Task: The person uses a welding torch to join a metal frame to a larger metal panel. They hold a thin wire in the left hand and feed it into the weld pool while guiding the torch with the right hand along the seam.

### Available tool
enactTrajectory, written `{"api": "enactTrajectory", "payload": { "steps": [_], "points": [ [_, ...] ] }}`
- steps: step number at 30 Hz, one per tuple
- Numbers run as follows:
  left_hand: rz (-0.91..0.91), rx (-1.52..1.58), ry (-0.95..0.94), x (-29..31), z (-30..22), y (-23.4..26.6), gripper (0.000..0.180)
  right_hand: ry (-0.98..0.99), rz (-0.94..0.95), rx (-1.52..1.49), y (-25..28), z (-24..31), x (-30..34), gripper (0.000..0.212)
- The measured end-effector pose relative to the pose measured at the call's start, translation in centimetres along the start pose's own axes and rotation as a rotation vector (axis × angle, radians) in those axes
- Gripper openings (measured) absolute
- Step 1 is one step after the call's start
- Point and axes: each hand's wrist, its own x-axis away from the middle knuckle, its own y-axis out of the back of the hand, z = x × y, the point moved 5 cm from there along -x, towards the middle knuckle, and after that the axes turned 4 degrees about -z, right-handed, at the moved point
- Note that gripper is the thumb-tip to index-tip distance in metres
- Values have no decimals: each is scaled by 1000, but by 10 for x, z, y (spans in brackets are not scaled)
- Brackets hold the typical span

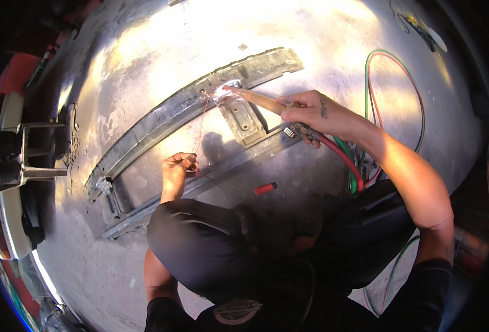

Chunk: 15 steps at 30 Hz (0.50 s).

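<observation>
My right hand (309, 113) is wrapped around a gas torch (263, 102) with a copper-coloured nozzle and a ridged valve knob. The torch tip points left at a bright, sparking spot (220, 95) where a flat bracket (243, 122) meets a long curved metal beam (150, 123). Pinched in the fingers of my left hand (176, 170) is a thin filler rod (202, 126), which rises toward the glow. Its upper end lies near the sparks; whether it touches the metal I cannot tell. Below the bracket runs a straight metal rail (222, 167), joined to the beam's left end by another bracket (110, 199).
A small red cylinder with a black end (265, 188) lies on the concrete floor near my knees. Red and green hoses (423, 110) loop at my right. Metal brackets (45, 149) jut in from the left. A yellow-and-black tool (418, 26) lies far right.
</observation>
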Motion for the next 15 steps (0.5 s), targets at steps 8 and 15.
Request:
{"api": "enactTrajectory", "payload": {
  "steps": [8, 15],
  "points": [
    [7, -8, -1, -3, 4, 3, 15, 16, 2, 3, 3, -2, 0, 66],
    [-4, -1, 18, -2, 5, 0, 12, 15, 4, -3, 3, -2, 1, 66]
  ]
}}
